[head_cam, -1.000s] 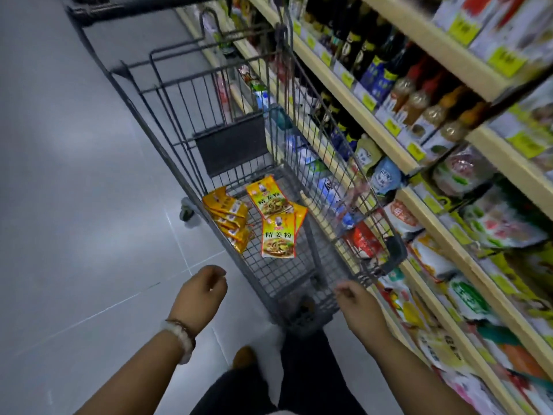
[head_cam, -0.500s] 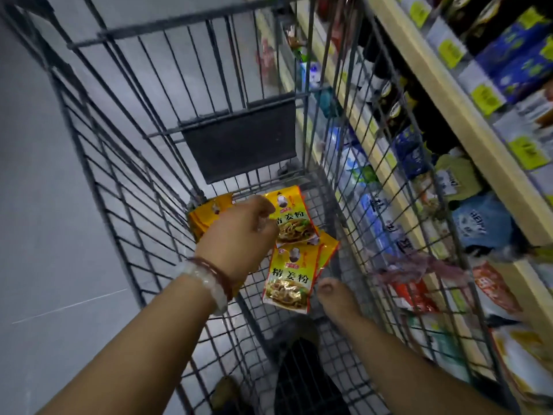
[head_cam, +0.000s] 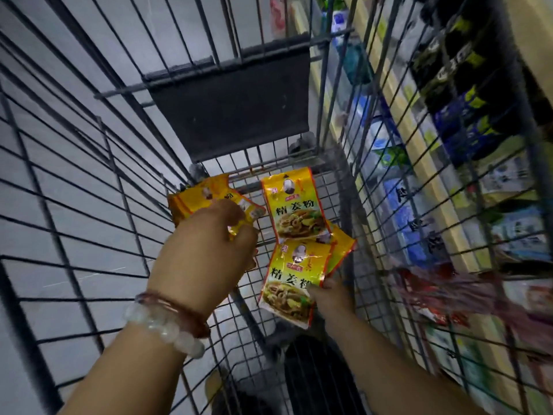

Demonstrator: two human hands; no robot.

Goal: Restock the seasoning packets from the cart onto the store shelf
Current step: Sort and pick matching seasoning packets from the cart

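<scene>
Since half a second ago the left hand (head_cam: 206, 253) has gone deeper into the cart (head_cam: 89, 181) and now pinches the stack (head_cam: 206, 196) of yellow packets at the cart's left side, thumb and fingers curled on its near edge. The right hand (head_cam: 330, 295) lies lower and touches the near packet (head_cam: 294, 280); I cannot tell if it holds it. This packet's long axis points away from the person. The shelf (head_cam: 449, 223) is to the right.

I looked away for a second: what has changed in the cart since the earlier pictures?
Both hands went down into the cart. The left hand now grips the stack of packets; the right hand reached the nearest flat packet. The other flat packets stayed put.
</scene>
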